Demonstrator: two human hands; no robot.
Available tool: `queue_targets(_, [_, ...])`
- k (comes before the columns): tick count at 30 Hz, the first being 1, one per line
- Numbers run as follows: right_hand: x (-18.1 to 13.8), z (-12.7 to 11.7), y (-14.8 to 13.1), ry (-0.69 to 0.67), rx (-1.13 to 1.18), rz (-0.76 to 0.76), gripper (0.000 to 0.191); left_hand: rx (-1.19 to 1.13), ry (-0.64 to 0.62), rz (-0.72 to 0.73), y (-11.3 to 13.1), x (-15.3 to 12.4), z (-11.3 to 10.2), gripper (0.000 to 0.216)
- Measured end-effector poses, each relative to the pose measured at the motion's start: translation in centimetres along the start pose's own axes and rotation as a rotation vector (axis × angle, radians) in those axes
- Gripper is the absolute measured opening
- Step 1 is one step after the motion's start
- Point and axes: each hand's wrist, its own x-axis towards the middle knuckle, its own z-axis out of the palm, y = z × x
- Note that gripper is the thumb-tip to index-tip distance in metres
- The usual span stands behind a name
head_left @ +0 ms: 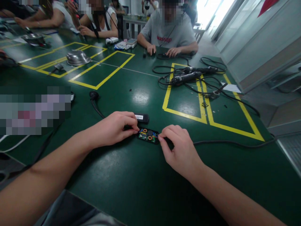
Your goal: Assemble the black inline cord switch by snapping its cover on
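Note:
An opened black power adapter [148, 135] lies on the green table in front of me, its circuit board and copper-ringed coils facing up. At its left end my left hand [117, 128] is closed, thumb and fingertips pinching the edge. My right hand [180, 147] pinches the opposite end, where a cable enters. Just behind the adapter rests the black case cover [145, 118] with a white label, partly hidden by my left fingers. A black plug [93, 95] on a short cord runs toward my left hand. Another black cable [225, 143] leads off right from behind my right hand.
Yellow tape [185, 115] marks rectangles on the table. Black corded tools [187, 78] and tangled cables lie at the right, near a metal part [213, 94]. A metal bowl-shaped piece [77, 58] sits at the left. Across the table sits a person in a grey shirt [168, 34].

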Motion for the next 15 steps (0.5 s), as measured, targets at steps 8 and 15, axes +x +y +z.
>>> queue_targets(8, [-0.1, 0.2, 0.2, 0.013, 0.006, -0.010, 0.021, 0.106, 0.019, -0.007, 0.2, 0.1, 0.2, 0.015])
queue_targets(15, [0.0, 0.2, 0.1, 0.031, -0.002, -0.012, 0.018, 0.183, 0.194, -0.147, -0.4, 0.8, 1.2, 0.034])
